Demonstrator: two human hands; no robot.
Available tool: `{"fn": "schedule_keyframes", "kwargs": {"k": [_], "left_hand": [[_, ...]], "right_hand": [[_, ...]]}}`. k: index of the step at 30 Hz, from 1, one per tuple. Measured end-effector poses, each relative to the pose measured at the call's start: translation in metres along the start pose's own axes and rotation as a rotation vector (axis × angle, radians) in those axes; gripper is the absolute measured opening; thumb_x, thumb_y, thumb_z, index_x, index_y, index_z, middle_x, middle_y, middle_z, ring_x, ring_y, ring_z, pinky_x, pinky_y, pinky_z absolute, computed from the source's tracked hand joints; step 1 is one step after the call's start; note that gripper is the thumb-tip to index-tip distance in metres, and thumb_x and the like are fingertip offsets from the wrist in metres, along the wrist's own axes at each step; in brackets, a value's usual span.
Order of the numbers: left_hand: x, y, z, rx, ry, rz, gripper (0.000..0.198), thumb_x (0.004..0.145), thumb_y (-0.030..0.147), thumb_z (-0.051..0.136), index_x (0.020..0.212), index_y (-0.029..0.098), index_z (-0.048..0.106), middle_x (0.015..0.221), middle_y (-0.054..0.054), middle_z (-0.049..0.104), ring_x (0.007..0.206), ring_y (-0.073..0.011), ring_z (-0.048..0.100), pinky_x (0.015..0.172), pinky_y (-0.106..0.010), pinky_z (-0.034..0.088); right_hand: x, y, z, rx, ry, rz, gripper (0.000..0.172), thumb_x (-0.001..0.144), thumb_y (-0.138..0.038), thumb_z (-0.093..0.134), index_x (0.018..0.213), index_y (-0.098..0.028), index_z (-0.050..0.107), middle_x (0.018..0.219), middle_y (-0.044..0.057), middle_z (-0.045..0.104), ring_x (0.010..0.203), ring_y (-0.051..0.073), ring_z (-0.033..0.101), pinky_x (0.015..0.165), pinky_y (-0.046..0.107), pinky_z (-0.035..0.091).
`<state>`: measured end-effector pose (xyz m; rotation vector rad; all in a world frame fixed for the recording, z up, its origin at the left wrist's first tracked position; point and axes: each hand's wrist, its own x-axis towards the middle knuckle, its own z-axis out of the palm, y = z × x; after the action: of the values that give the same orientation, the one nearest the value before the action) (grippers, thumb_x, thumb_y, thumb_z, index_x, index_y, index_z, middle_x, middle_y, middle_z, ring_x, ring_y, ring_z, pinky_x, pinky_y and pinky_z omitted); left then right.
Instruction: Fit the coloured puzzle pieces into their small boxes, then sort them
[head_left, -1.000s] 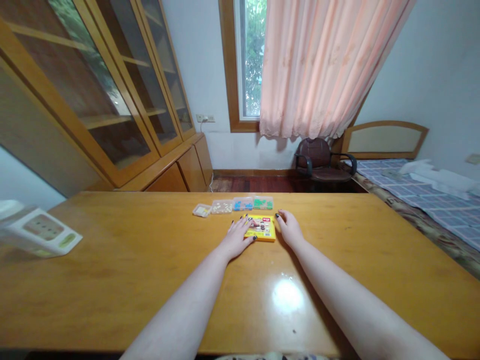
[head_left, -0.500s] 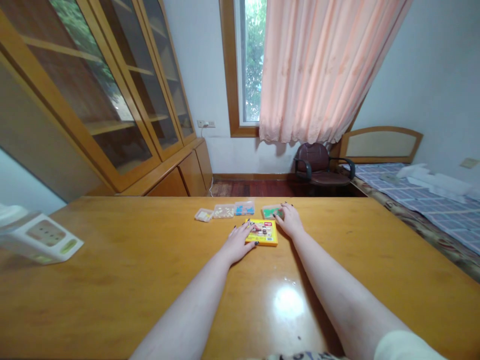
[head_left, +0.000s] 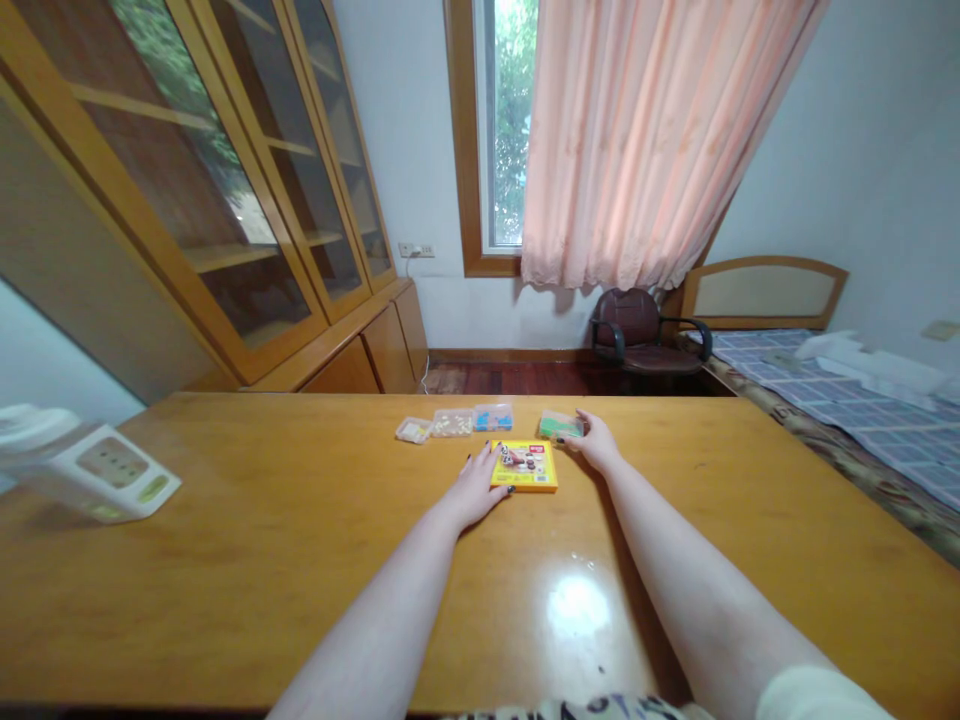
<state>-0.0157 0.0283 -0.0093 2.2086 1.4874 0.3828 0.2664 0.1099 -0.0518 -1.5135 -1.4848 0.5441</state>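
The right hand (head_left: 597, 443) is off the yellow box (head_left: 527, 467) now and up at the far row, and its grip closes on the right end of the green case (head_left: 559, 426). That case sat tight against the blue case (head_left: 493, 416) a second ago; now there is a clear gap between them, so it has been pulled out of line to the right. Whether it is lifted off the tabletop (head_left: 225, 560) I cannot tell. The left hand (head_left: 480, 486) stays put, grip open, fingers spread flat on the box's left edge, pinning it. The pale case (head_left: 452, 422) and clear case (head_left: 412, 430) haven't budged. A white carton (head_left: 101, 470) lies well off to the left.
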Motion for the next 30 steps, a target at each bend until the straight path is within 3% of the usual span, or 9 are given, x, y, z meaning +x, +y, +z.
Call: {"fn": "schedule_keyframes", "kwargs": {"k": [3, 7, 12, 17, 23, 30], "left_hand": [[0.002, 0.005, 0.001, 0.010, 0.033, 0.001, 0.076, 0.078, 0.039, 0.054, 0.143, 0.018, 0.022, 0.148, -0.011, 0.027, 0.137, -0.0259, 0.023, 0.114, -0.045, 0.013], [0.003, 0.011, 0.005, -0.009, 0.047, 0.030, 0.080, 0.074, 0.037, 0.059, 0.143, 0.020, 0.021, 0.147, -0.009, 0.031, 0.134, -0.0256, 0.028, 0.113, -0.048, 0.013], [0.001, 0.009, 0.008, -0.021, 0.077, 0.072, 0.086, 0.070, 0.037, 0.064, 0.143, 0.020, 0.021, 0.147, -0.010, 0.029, 0.135, -0.0253, 0.026, 0.112, -0.045, 0.018], [0.001, 0.006, 0.008, -0.012, 0.027, 0.127, 0.086, 0.073, 0.040, 0.060, 0.144, 0.020, 0.016, 0.152, -0.011, 0.016, 0.139, -0.0253, 0.017, 0.113, -0.045, 0.016], [0.004, 0.005, 0.015, 0.058, -0.007, 0.111, 0.083, 0.080, 0.044, 0.051, 0.145, 0.017, 0.008, 0.152, -0.012, 0.015, 0.140, -0.0242, 0.013, 0.114, -0.047, 0.008], [-0.002, 0.011, 0.026, 0.084, -0.078, 0.061, 0.094, 0.079, 0.050, 0.049, 0.144, 0.007, -0.003, 0.152, -0.017, -0.001, 0.140, -0.0274, 0.003, 0.114, -0.045, 0.006]], "right_hand": [[-0.017, 0.000, -0.003, 0.128, 0.064, -0.072, 0.072, 0.059, -0.030, 0.075, 0.124, -0.016, 0.048, 0.120, 0.014, 0.055, 0.109, 0.029, 0.054, 0.094, 0.046, 0.043], [-0.049, -0.025, -0.001, 0.099, 0.032, -0.185, 0.072, 0.062, -0.033, 0.074, 0.126, -0.019, 0.046, 0.122, 0.012, 0.053, 0.112, 0.026, 0.052, 0.099, 0.044, 0.040], [-0.067, -0.053, 0.002, 0.001, -0.196, -0.391, 0.072, 0.059, -0.031, 0.076, 0.124, -0.020, 0.048, 0.119, 0.011, 0.053, 0.112, 0.025, 0.051, 0.099, 0.043, 0.039], [-0.066, -0.050, 0.001, -0.018, -0.299, -0.374, 0.078, 0.059, -0.032, 0.076, 0.129, -0.020, 0.044, 0.125, 0.013, 0.049, 0.117, 0.027, 0.047, 0.101, 0.044, 0.037], [-0.063, -0.043, -0.003, 0.007, -0.384, -0.373, 0.071, 0.067, -0.033, 0.070, 0.131, -0.018, 0.043, 0.128, 0.013, 0.050, 0.118, 0.027, 0.048, 0.103, 0.045, 0.035], [-0.059, -0.041, -0.001, 0.045, -0.394, -0.326, 0.075, 0.063, -0.033, 0.074, 0.131, -0.019, 0.044, 0.127, 0.013, 0.052, 0.116, 0.028, 0.050, 0.102, 0.047, 0.036]]}}
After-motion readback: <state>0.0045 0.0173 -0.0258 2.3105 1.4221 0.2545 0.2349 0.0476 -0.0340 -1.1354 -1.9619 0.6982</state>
